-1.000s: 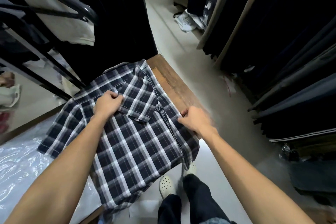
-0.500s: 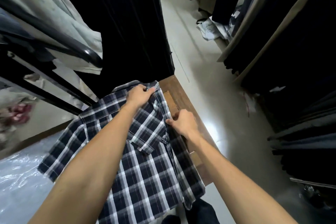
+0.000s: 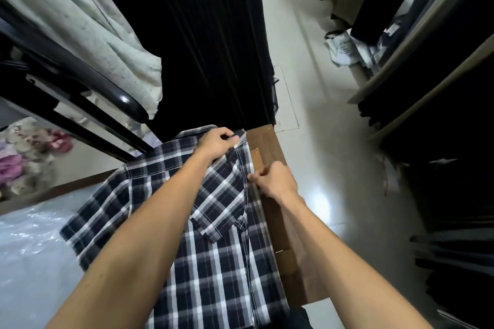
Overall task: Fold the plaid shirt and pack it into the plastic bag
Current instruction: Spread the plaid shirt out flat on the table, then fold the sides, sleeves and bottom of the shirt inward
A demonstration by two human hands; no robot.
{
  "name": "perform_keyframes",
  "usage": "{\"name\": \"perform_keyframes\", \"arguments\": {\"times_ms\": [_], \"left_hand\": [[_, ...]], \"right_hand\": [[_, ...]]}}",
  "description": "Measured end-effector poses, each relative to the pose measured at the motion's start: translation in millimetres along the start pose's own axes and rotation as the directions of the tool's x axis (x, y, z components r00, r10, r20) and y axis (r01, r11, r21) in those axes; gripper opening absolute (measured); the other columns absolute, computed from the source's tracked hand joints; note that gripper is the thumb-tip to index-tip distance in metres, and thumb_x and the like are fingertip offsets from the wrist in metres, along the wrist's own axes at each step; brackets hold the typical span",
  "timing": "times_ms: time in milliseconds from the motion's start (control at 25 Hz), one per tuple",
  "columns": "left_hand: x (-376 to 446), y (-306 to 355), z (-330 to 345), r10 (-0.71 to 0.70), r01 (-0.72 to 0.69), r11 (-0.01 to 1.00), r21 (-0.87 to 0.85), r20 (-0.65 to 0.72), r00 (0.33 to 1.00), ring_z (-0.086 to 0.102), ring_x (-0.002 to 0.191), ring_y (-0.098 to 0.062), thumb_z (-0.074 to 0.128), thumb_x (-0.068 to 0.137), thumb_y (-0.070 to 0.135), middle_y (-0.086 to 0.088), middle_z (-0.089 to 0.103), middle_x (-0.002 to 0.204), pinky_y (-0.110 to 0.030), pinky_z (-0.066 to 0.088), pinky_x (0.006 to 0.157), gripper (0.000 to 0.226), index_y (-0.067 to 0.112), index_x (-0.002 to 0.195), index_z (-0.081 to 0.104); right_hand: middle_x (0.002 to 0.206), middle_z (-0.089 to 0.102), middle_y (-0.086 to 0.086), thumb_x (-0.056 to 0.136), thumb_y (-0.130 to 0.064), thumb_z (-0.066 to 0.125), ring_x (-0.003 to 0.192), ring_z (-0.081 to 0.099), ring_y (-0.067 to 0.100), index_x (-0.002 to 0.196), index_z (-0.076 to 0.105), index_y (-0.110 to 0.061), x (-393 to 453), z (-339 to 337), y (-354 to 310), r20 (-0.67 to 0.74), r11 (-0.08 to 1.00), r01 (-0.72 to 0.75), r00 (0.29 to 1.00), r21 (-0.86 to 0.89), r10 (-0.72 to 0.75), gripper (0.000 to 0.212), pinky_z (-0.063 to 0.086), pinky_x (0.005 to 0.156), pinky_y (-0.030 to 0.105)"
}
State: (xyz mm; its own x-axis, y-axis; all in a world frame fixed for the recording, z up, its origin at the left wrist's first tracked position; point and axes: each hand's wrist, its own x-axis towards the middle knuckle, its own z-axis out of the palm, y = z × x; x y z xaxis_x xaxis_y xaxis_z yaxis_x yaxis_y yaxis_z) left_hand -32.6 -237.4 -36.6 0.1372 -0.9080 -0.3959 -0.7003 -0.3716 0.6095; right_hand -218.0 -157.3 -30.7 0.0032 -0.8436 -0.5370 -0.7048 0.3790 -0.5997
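Observation:
A navy-and-white plaid shirt [image 3: 213, 256] lies flat on a wooden table [image 3: 270, 147], its right sleeve folded in over the body and its left sleeve spread out to the left. My left hand [image 3: 217, 141] pinches the collar at the shirt's far end. Along the shirt's right edge, just below the collar, my right hand [image 3: 275, 179] grips the folded fabric. Clear plastic bags [image 3: 32, 254] lie on the table at the lower left, partly under the left sleeve.
A black metal rack [image 3: 80, 80] with a pale cloth [image 3: 88, 24] draped over it stands at the left. Dark hanging garments [image 3: 203, 35] press against the table's far end. More dark clothes [image 3: 441, 115] line the aisle's right side, and bagged items [image 3: 344, 48] lie on the floor.
Both hands have moved up the shirt toward the collar: the left from the chest to the collar, the right from the lower right edge to just below the collar. The view has tilted forward.

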Motion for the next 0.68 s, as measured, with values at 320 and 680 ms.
{"name": "perform_keyframes", "arguments": {"times_ms": [320,680], "left_hand": [[-50.8,-54.3,-42.0,0.022,-0.037,0.986,-0.16,-0.093,0.995,0.058,0.07,-0.009,0.063,0.098,0.013,0.001,0.068,0.092,-0.032,0.049,0.075,0.022,0.027,0.115,0.065],[-117.8,-174.3,-123.9,-0.109,0.075,0.987,-0.142,-0.246,0.963,0.057,0.086,-0.015,0.065,0.096,0.008,-0.01,0.06,0.114,-0.04,0.051,0.099,0.033,0.023,0.125,0.063]], "right_hand": [[0.166,0.032,0.016,0.104,-0.039,0.051,0.155,0.025,0.035,0.156,0.041,-0.012,-16.4,55.0,-14.7,-0.011,0.622,0.6,0.715,-0.503,-0.699,0.06,0.023,0.127,0.051],[0.168,0.027,0.017,0.106,-0.046,0.038,0.156,0.019,0.042,0.159,0.037,-0.016,-27.0,87.5,-35.1,0.048,0.606,0.505,0.791,-0.615,-0.611,0.061,0.012,0.127,0.054]]}}
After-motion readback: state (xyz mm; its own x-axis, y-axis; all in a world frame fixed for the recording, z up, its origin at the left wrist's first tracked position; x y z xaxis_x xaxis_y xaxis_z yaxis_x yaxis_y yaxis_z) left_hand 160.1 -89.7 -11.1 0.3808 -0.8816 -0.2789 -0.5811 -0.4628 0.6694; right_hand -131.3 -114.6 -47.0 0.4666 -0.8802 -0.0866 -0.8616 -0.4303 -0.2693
